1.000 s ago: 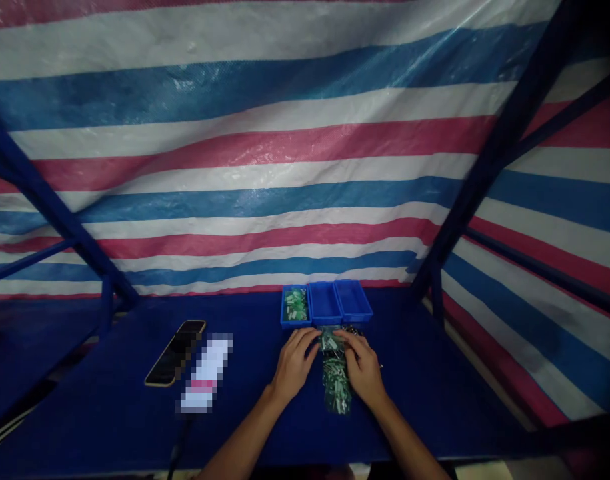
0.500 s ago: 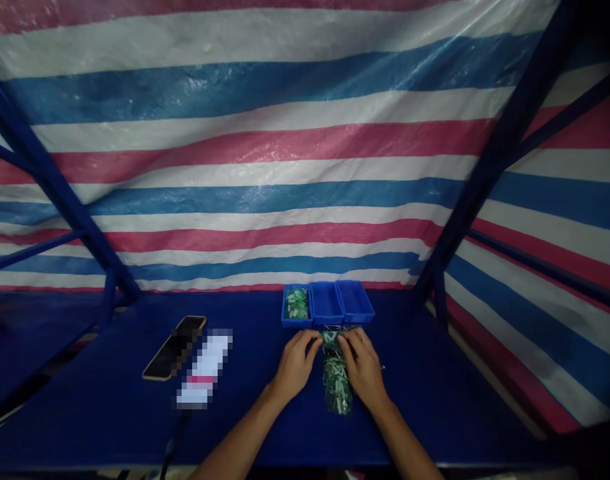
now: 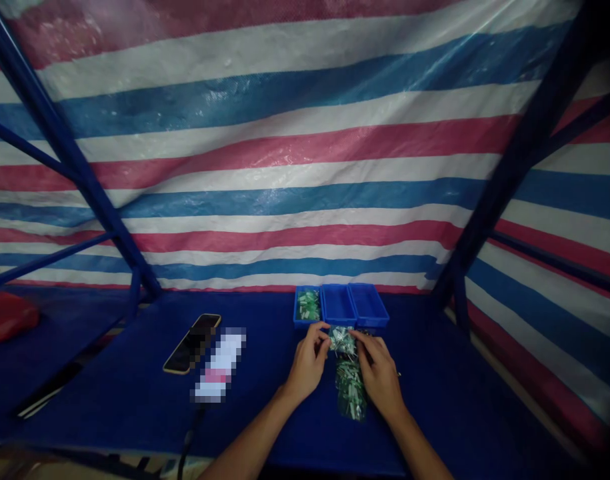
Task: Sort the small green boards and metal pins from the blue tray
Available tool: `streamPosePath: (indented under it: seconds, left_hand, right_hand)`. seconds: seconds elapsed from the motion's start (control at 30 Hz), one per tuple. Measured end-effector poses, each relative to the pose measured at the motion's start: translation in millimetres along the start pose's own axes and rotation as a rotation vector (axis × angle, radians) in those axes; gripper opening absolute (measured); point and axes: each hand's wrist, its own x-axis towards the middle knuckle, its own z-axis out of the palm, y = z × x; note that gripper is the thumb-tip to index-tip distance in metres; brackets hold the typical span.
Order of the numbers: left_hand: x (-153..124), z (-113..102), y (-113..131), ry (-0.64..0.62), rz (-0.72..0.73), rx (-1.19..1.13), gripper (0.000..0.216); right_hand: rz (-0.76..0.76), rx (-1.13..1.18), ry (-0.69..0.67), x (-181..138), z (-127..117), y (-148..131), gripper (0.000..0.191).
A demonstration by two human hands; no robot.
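A clear bag of small green parts (image 3: pixel 351 387) lies on the blue table between my hands. My left hand (image 3: pixel 309 363) pinches the bag's top left corner with thumb and fingers closed. My right hand (image 3: pixel 381 373) grips the top right side of the same bag, fingers curled. Just behind the bag stand three small blue bins (image 3: pixel 341 306) in a row. The left bin (image 3: pixel 307 307) holds green parts; the other two show nothing inside.
A dark phone (image 3: pixel 192 343) and a blurred white card (image 3: pixel 219 365) lie left of my hands on the blue table (image 3: pixel 135 400). A striped tarp (image 3: pixel 285 167) closes the back and right. Blue frame posts stand at left (image 3: pixel 85 180) and right (image 3: pixel 499 187). A red object (image 3: pixel 7 317) sits far left.
My view has shifted left, so everything sits a little further right. Both hands have lifted and gathered the top of the bag closer to the bins.
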Motion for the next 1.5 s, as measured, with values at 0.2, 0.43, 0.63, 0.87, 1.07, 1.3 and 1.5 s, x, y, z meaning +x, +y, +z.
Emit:
streamPosePath:
  seconds: [0.2,0.43,0.63,0.87,1.07,1.3,1.5]
  left_hand:
    - [1.1,-2.7,0.6,0.024,0.009,0.051,0.031]
    - [2.2,-2.2,8.6,0.039,0.054,0.078,0.024]
    - [-0.4,-1.9,11.8,0.065,0.068,0.156,0.020]
    - [-1.7,-2.9,12.4,0.053,0.085,0.146,0.022]
    - [-2.0,-0.2,1.7,0.066,-0.026,0.122,0.025]
    - [-4.2,-0.3,10.2,0.126,0.094,0.080,0.019]
    - [-5.4,-2.7,16.3,0.120,0.252,0.173,0.027]
  right_hand:
    - [0.022,-0.005,0.002,-0.1,2.4,1.3,0.032]
    - [0.049,0.049,-0.009,-1.0,4.7,1.0,0.026]
    - [0.054,0.071,-0.017,-3.7,6.1,4.9,0.023]
    - [0.179,0.118,0.015,-4.5,6.2,2.6,0.033]
    - [0.175,0.103,-0.006,-2.6,3.6,-2.1,0.027]
    - [0.173,0.106,-0.003,-4.8,3.7,1.3,0.027]
    - [0.031,0.096,-0.032,-3.4,2.1,0.5,0.029]
